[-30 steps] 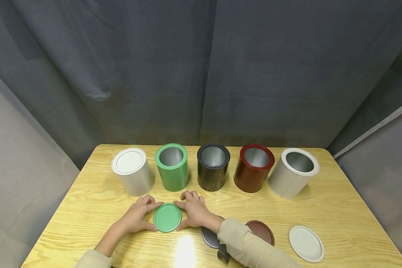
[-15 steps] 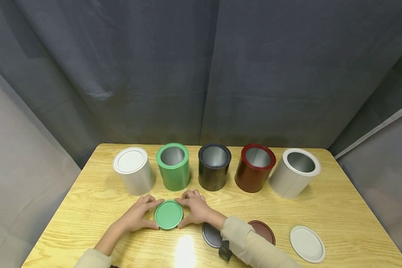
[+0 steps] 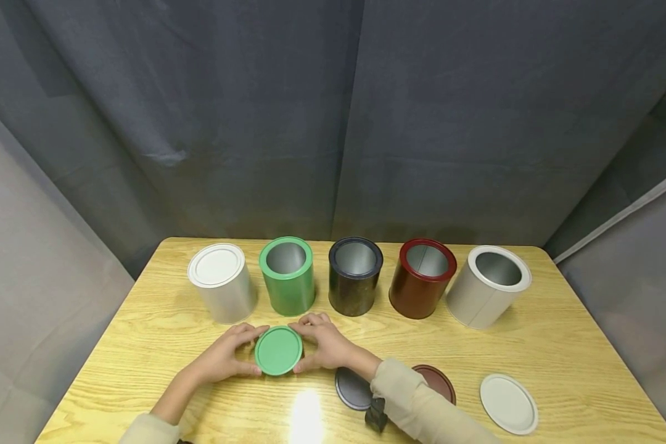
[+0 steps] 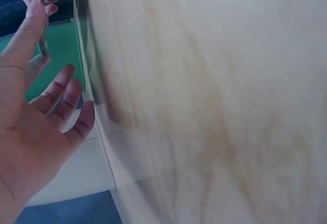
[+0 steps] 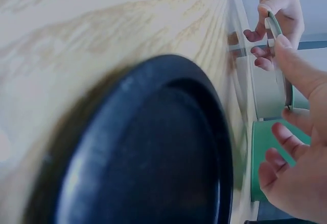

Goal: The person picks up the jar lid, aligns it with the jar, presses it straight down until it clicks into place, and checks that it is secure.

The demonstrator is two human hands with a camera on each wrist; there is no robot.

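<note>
A round green lid [image 3: 279, 350] is held level a little above the table between both hands. My left hand [image 3: 230, 356] pinches its left edge with thumb and index finger, and my right hand [image 3: 324, 345] grips the right edge likewise. Seen edge-on in the right wrist view, the lid [image 5: 285, 83] is off the wood, while the other fingers of the right hand [image 5: 301, 157] hang free below it. In the left wrist view the left hand's [image 4: 30, 112] remaining fingers are spread loosely. Just behind stands the uncovered green can [image 3: 290, 290].
Along the back are a white can [image 3: 224, 296] with its lid on, and open black [image 3: 352, 293], dark red [image 3: 416, 293] and white [image 3: 477, 299] cans. A black lid [image 3: 351, 390], partly under the right forearm, a dark red lid [image 3: 435, 382] and a white lid [image 3: 509, 404] lie in front.
Both hands have raised the green lid off the table and shifted it slightly toward the green can. The cans and the other lids stay in place.
</note>
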